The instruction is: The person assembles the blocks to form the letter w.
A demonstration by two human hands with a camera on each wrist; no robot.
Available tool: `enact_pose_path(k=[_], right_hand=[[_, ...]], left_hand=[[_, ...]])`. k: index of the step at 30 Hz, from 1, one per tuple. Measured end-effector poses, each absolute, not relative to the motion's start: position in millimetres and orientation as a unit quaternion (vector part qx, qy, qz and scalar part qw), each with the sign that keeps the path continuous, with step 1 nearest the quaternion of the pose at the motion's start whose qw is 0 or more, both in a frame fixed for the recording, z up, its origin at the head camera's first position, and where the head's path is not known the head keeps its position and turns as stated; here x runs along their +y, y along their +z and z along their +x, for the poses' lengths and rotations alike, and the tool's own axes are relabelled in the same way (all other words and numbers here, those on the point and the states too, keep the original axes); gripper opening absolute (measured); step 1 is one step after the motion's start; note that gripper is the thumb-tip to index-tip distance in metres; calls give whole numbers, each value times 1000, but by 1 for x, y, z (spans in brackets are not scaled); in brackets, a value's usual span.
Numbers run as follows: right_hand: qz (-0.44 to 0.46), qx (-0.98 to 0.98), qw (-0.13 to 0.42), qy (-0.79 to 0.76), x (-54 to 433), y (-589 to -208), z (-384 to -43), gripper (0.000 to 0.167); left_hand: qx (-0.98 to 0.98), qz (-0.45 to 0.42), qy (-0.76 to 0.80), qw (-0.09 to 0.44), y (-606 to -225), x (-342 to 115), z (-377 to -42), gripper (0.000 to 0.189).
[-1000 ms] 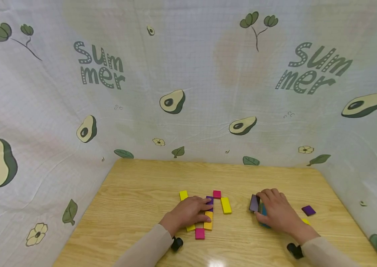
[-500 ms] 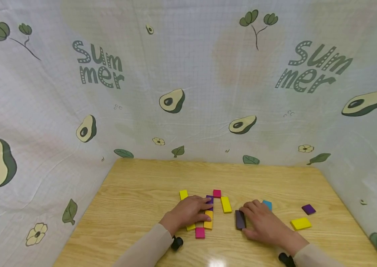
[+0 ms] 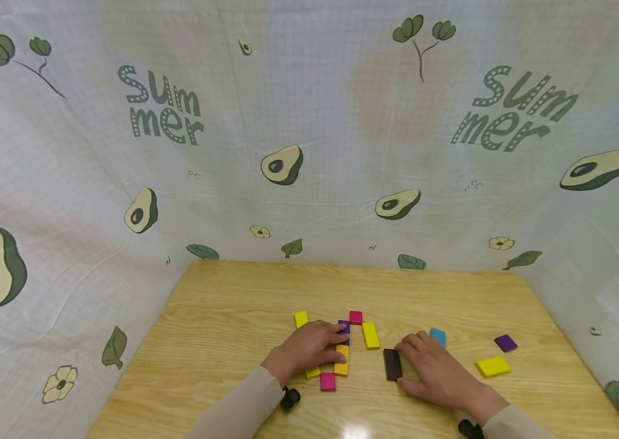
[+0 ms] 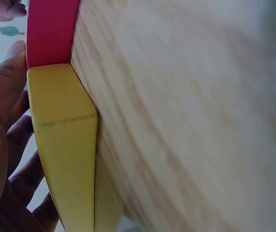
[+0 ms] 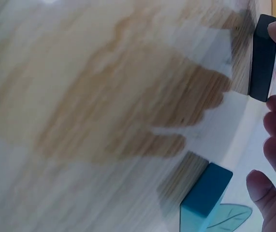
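Note:
My left hand (image 3: 309,349) lies over a group of flat blocks in the head view, its fingertips on a purple block (image 3: 345,329) and its thumb on an orange one (image 3: 341,361). Beneath that hand a yellow block (image 3: 301,318) shows in part. A pink block (image 3: 328,382) lies at the near end; pink (image 4: 52,34) and yellow (image 4: 67,169) blocks stand large in the left wrist view. My right hand (image 3: 432,373) pinches a black block (image 3: 392,364) by its two ends, thumb near and fingertip far. Behind the right hand's fingers is a blue block (image 3: 438,337).
Between the hands, towards the back, lie a yellow block (image 3: 370,335) and a pink one (image 3: 356,317). Farther right are another yellow block (image 3: 493,366) and a purple square (image 3: 505,343). A printed curtain (image 3: 337,238) hangs round the wooden table (image 3: 249,286).
My right hand has brought the black block left and nearer, leaving it flat rather than tilted, and uncovering the blue and right yellow blocks. The left hand stays in place.

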State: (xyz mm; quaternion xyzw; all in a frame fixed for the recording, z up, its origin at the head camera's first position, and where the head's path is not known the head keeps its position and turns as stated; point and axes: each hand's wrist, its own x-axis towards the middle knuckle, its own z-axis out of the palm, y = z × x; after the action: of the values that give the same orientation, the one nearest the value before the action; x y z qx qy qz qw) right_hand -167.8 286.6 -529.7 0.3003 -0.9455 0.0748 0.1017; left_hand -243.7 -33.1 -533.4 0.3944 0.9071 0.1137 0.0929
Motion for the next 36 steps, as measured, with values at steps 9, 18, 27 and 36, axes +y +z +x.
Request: enact_pose_path(k=[9, 18, 27, 36], right_hand=[[325, -938, 93, 70, 274, -529, -169, 48], [338, -935, 88, 56, 267, -529, -173, 49], [343, -933, 96, 56, 267, -532, -176, 49], [340, -934, 96, 60, 267, -533, -176, 49]], left_hand=[[908, 390, 116, 97, -533, -33, -244, 60], [908, 389, 117, 99, -532, -33, -244, 60], [908, 391, 116, 94, -534, -33, -245, 61], [908, 392, 117, 93, -533, -32, -244, 61]])
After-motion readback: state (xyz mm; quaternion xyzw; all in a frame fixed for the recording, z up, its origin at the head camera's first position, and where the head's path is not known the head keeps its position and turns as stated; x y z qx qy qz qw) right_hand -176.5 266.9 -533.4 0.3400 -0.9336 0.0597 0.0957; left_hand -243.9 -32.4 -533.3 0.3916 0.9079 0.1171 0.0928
